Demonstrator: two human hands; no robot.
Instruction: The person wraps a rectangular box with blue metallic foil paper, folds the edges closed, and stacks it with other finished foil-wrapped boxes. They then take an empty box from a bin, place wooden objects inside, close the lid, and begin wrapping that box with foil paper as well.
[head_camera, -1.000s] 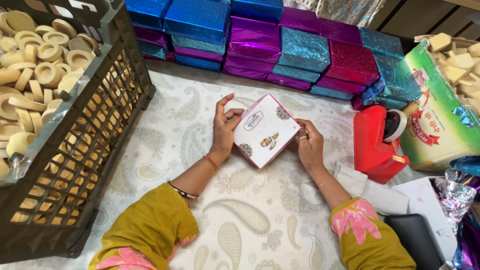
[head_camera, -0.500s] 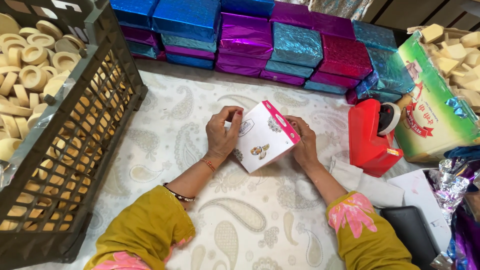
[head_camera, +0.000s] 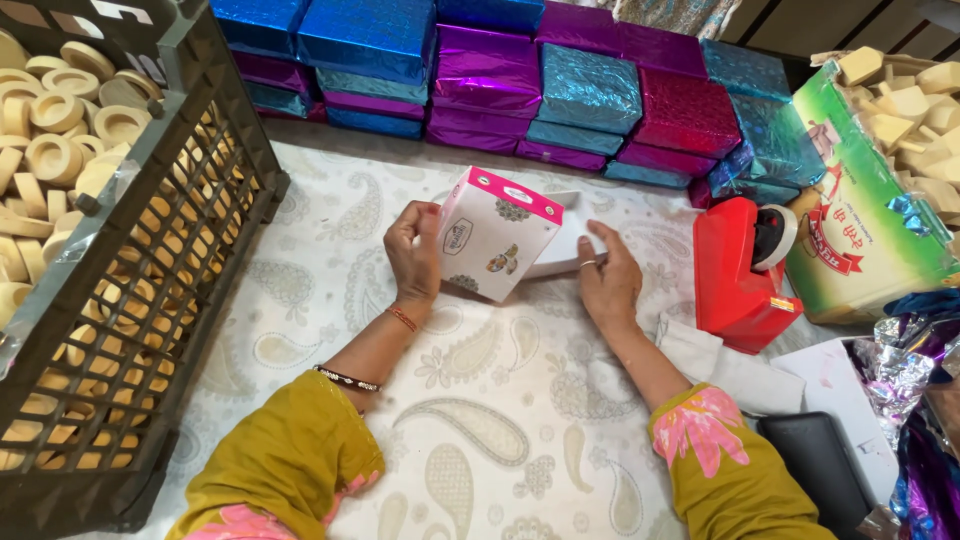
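Paisley-cloth counter (head_camera: 480, 450), foil boxes (head_camera: 590, 90) stacked behind. Carton (head_camera: 500, 235) tilted on one edge at centre, long axis running up-right. Left hand (head_camera: 415, 250) gripping its left side, fingers curled round. Right hand (head_camera: 608, 280) just right of it, fingers resting loosely on white flap (head_camera: 565, 245).

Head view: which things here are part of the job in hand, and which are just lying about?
In hand:
- white box with pink edge, tilted, held by left hand
- right hand at the box's white flap

Lying about:
- red tape dispenser
- stacked shiny wrapped boxes
- dark crate of pale rings
- black pouch
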